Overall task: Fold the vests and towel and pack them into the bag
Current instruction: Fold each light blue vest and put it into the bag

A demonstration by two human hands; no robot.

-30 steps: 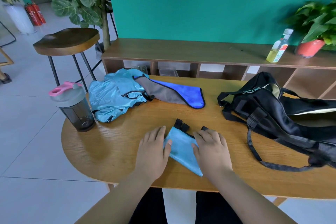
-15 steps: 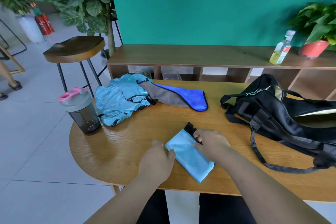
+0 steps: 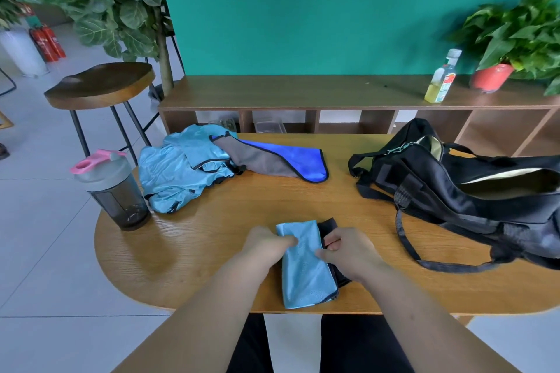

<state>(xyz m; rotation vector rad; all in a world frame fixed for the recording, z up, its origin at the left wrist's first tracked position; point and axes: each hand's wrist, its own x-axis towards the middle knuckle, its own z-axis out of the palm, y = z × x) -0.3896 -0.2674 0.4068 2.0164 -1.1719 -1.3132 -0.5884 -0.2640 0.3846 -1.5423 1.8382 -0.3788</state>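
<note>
Vest (image 3: 306, 275), light-blue, folded, at near edge of oval wooden table (image 3: 197, 251), left hand (image 3: 266, 244) pinching its left side, right hand (image 3: 348, 250) gripping its black-trimmed right side, black fabric bag (image 3: 439, 188) at table's right end.

Bare left hand (image 3: 266, 244), bare right hand (image 3: 348, 251), bare forearms (image 3: 212, 306); black trousers (image 3: 251, 348).

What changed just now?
Hands went from pressing flat on the folded light-blue vest to gripping it: left hand at its left edge, right hand at its black-trimmed right side. It swung from slanted to lengthwise toward the person. Crumpled light-blue vest, grey-blue towel, black bag, pink-lidded shaker bottle: unmoved.
</note>
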